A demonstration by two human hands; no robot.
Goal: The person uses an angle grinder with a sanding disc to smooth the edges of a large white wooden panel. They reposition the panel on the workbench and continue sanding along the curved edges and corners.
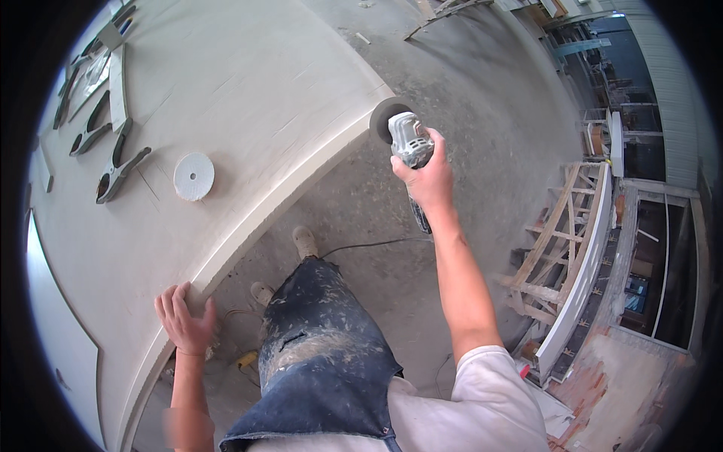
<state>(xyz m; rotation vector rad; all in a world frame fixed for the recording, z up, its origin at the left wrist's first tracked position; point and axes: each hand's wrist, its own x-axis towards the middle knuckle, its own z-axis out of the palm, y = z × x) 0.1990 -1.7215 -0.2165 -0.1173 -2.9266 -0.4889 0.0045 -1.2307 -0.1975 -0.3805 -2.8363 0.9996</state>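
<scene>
My right hand (434, 179) is closed around an angle grinder (411, 140) fitted with a round disc (390, 121). The disc overlaps the far right corner of a large pale panel (248, 107) in the view; whether it touches there I cannot tell. My left hand (184, 317) rests over the panel's near edge, fingers on top and thumb at the side. On the panel's surface lie a white disc with a centre hole (194, 176) and, further left, two spring clamps (120, 164). Scratches mark the top of the panel.
Across the dusty concrete floor (480, 107) runs a black cord (373, 244). A yellow object (247, 359) lies beneath the panel's edge. To the right stand a wooden frame (556, 231) and a long white panel (582, 277). A strip (117, 85) lies at the upper left.
</scene>
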